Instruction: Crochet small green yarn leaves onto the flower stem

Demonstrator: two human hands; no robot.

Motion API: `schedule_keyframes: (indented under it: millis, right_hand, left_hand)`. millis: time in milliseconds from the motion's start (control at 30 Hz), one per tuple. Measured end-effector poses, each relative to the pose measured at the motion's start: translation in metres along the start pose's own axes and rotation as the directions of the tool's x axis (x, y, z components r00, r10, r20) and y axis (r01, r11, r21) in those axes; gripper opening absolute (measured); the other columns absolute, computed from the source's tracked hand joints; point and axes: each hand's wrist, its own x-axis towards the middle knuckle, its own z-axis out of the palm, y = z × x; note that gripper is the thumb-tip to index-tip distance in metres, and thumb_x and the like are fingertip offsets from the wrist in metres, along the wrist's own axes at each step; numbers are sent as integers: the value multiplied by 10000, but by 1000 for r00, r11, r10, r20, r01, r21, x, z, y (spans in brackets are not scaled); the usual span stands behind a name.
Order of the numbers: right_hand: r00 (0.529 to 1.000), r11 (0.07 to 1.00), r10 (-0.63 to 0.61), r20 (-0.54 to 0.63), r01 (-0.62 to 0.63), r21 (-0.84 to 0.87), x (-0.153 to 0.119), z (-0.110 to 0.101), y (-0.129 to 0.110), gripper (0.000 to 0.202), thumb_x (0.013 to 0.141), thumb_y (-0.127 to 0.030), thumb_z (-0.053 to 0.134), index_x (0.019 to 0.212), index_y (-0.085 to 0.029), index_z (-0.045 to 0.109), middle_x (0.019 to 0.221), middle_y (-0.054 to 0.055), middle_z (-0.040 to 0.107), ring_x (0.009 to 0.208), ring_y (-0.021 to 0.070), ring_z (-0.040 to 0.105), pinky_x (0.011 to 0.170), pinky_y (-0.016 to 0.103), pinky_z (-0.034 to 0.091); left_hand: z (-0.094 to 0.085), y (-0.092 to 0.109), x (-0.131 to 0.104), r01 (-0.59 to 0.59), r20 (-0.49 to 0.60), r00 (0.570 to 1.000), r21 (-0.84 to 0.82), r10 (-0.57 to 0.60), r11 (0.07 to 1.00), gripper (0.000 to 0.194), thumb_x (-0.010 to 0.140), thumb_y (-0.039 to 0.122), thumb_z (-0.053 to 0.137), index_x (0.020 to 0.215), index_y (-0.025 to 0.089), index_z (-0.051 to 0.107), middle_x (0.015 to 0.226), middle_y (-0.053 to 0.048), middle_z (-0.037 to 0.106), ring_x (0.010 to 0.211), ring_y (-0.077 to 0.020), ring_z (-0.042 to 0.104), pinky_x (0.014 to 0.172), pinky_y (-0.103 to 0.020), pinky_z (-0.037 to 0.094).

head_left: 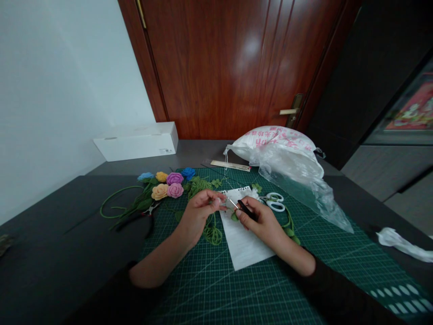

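Note:
My left hand (202,210) is closed, its fingertips pinching a small pale piece (217,201) that looks like crochet work. In my right hand (262,219) is a crochet hook (248,210) with a black handle, its metal tip pointing at the left fingertips. A small green leaf (234,216) hangs between the hands. Below them lies a white sheet of paper (244,243) on the green cutting mat (206,280). Green yarn (213,234) lies looped beside my left hand. White-handled scissors (275,201) rest just past my right hand.
Several crocheted flowers (175,178) and black-handled pliers (149,213) lie left. Behind are a white box (138,141), a ruler (231,165) and a large plastic bag with white filling (280,144). A white crumpled item (404,243) is far right.

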Motion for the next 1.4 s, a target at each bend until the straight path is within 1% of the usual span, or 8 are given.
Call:
schedule_keyframes:
  millis: [267, 500, 633, 767, 867, 1033, 1167, 1400]
  right_hand:
    - [970, 992, 50, 240, -77, 102, 1, -31, -27, 389, 901, -563, 637, 824, -191, 554, 546, -80, 452, 478, 81, 344, 481, 237, 239]
    - [935, 938, 86, 343, -192, 288, -2, -44, -37, 340, 899, -504, 687, 899, -185, 571, 552, -97, 437, 457, 59, 280, 471, 231, 181]
    - [938, 944, 75, 338, -176, 278, -2, -33, -38, 363, 878, -516, 703, 882, -180, 566, 530, -95, 465, 453, 59, 301, 463, 226, 192]
    - [959, 954, 58, 277, -135, 268, -1, -23, -35, 397, 868, -551, 697, 871, -182, 550, 544, -85, 499, 458, 63, 319, 458, 227, 192]
    - [975, 961, 41, 220, -98, 259, 1, -16, -30, 420, 863, -581, 690, 866, -188, 541, 549, -81, 511, 462, 70, 338, 466, 233, 212]
    - [988, 965, 9, 154, -49, 256, 1, -5, -20, 455, 845, -630, 686, 835, -213, 505, 583, -69, 539, 505, 93, 433, 517, 243, 300]
    - [992, 969, -17, 123, -14, 248, -5, 3, -18, 423, 873, -605, 672, 839, -220, 499, 636, -57, 552, 572, 116, 524, 595, 264, 378]
    - [998, 933, -10, -58, 30, 357, -15, 13, -25, 348, 887, -524, 695, 915, -220, 529, 637, -68, 519, 512, 94, 449, 526, 243, 347]
  left_hand:
    - [-14, 8, 9, -199, -161, 960, 181, 228, 963, 129, 803, 261, 761, 736, 192, 675, 949, -29, 698, 909, -190, 621, 858, -317, 492]
    - [-6, 4, 15, -199, 28, 977, 451, 209, 870, 116, 732, 189, 782, 658, 206, 694, 570, 38, 570, 601, -167, 512, 689, -296, 438]
    - [8, 5, 7, -259, 91, 963, 570, 254, 780, 460, 640, -4, 731, 1014, 259, 782, 895, -43, 738, 963, -291, 597, 992, -437, 391]
    - [13, 25, -9, -264, -1, 939, 640, 344, 722, 267, 788, 93, 669, 963, 259, 783, 961, -91, 686, 1141, -360, 483, 1135, -551, 190]
    - [14, 39, -18, -254, -15, 941, 628, 337, 736, 158, 826, 183, 694, 941, 258, 772, 944, -93, 667, 1152, -365, 469, 1149, -564, 169]
    - [21, 31, -23, -184, 153, 980, 445, 129, 876, 181, 801, 273, 765, 960, 216, 702, 954, -100, 741, 854, -272, 672, 771, -398, 526]
    - [27, 18, -26, -81, 216, 976, 281, 19, 956, 202, 849, 338, 739, 852, 201, 590, 695, -52, 732, 624, -211, 701, 593, -316, 533]
    - [29, 23, -27, -13, 191, 981, 161, -18, 987, 217, 803, 305, 793, 821, 187, 611, 715, -41, 746, 620, -203, 729, 554, -295, 557]
